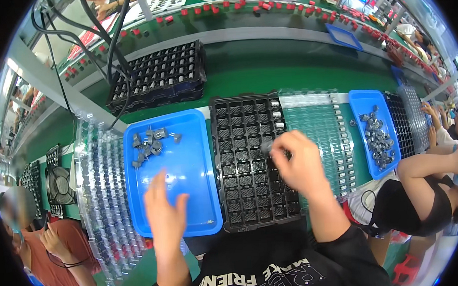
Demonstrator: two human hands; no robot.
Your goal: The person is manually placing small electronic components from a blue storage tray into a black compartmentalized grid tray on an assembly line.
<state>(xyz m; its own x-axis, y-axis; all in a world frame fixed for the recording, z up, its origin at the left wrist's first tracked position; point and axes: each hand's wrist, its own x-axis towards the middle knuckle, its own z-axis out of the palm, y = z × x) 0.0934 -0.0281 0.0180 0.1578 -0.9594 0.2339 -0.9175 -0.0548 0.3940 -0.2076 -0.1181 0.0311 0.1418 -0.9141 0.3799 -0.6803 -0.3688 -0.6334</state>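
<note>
My right hand (300, 165) is over the right side of a black tray with many square pockets (245, 165), its thumb and fingers pinched on a small grey part (267, 147). Silver cylindrical pieces (279, 125) stand in the far right pockets of that tray. Above the near half of a blue tray (191, 171) my left hand (165, 208) is held with its fingers stretched and the thumb apart, nothing in it. Several small grey parts with thin prongs (149, 147) lie heaped at that tray's far left.
Clear plastic trays (105, 201) (314, 138) flank the work. A second blue tray with grey parts (375, 140) lies to the right. Stacked black trays (158, 77) sit behind, near a metal post and hanging cables (113, 50). Co-workers sit on both sides; red pieces line the far belt.
</note>
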